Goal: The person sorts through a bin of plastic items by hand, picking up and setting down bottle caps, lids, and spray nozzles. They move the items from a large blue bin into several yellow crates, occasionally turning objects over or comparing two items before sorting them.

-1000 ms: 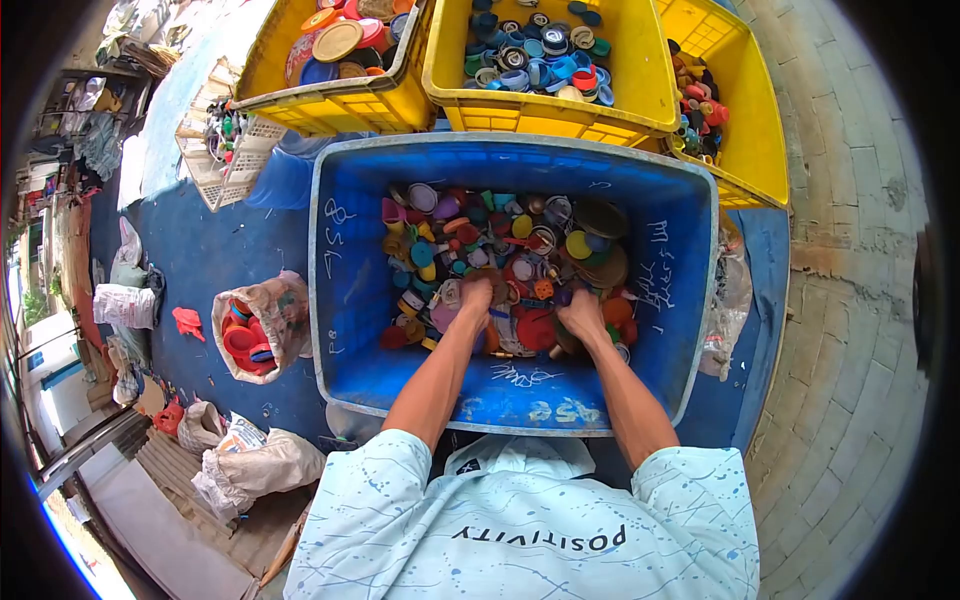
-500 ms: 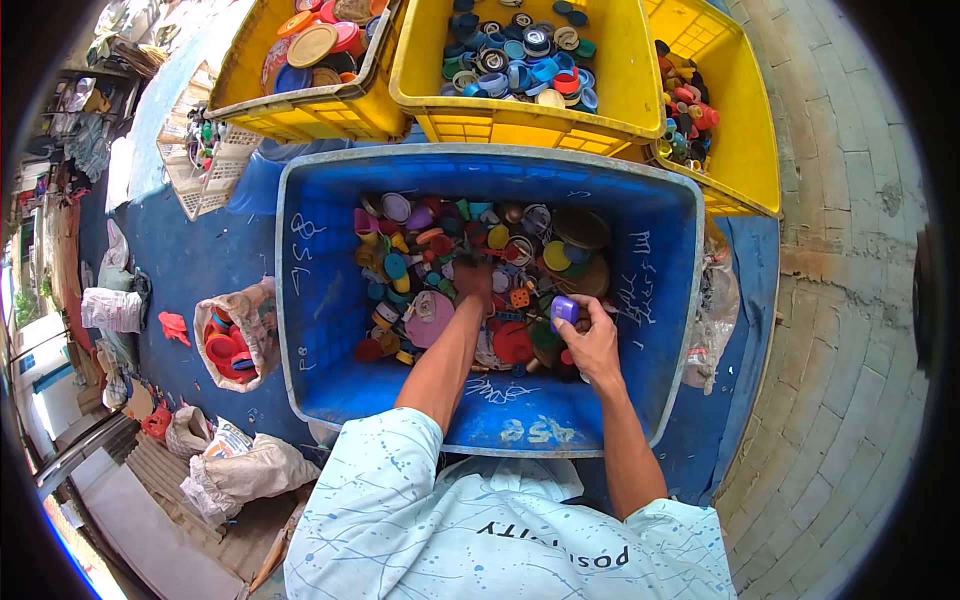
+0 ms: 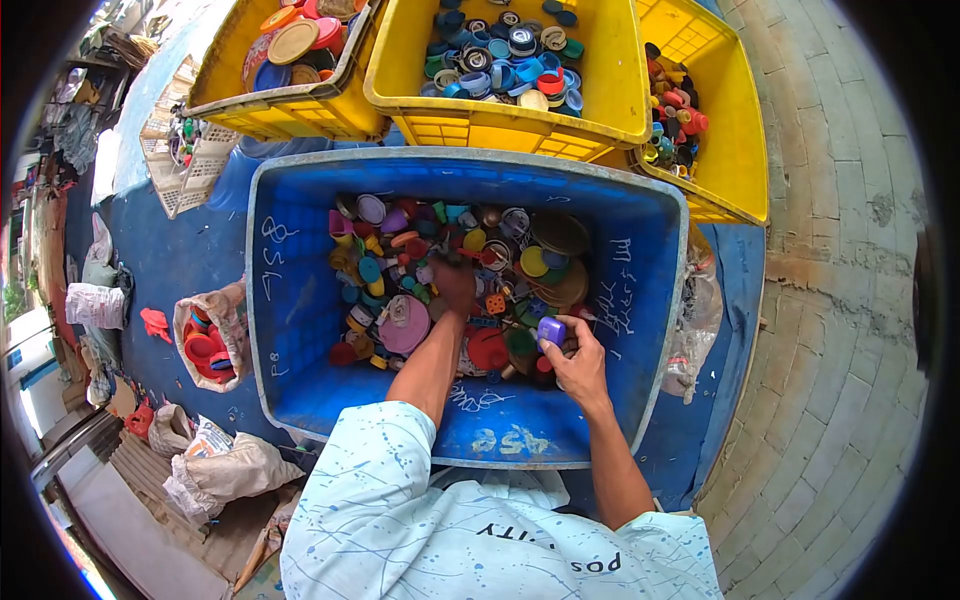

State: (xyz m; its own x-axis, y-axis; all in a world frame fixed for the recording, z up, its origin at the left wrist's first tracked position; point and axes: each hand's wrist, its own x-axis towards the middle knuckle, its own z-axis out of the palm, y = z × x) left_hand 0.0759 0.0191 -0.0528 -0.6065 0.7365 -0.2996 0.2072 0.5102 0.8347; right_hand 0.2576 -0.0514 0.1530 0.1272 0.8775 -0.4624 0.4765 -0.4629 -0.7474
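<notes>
A blue crate [image 3: 470, 440] full of mixed plastic caps and lids stands in front of me. My right hand [image 3: 580, 365] is over its right part, with thumb and fingers closed on a purple cap [image 3: 551, 331]. Deep among the caps, my left hand [image 3: 455, 285] touches the pile near the middle; shadow and caps hide its fingertips. Close to it lie a pink lid [image 3: 404, 324], an orange dice-like piece [image 3: 495, 303] and a red lid [image 3: 487, 349]. Large brownish round lids [image 3: 560, 234] lie at the crate's far right.
Yellow crates [image 3: 510, 125] holding sorted caps stand beyond the blue crate. On the left are a sack [image 3: 232, 300] of red caps and a white basket [image 3: 185, 160]. A clear plastic bag [image 3: 690, 330] lies against the crate's right side, beside brick paving [image 3: 830, 380].
The view has shifted, so everything sits slightly further left. My left hand has moved a little within the pile. The purple cap remains in my right hand.
</notes>
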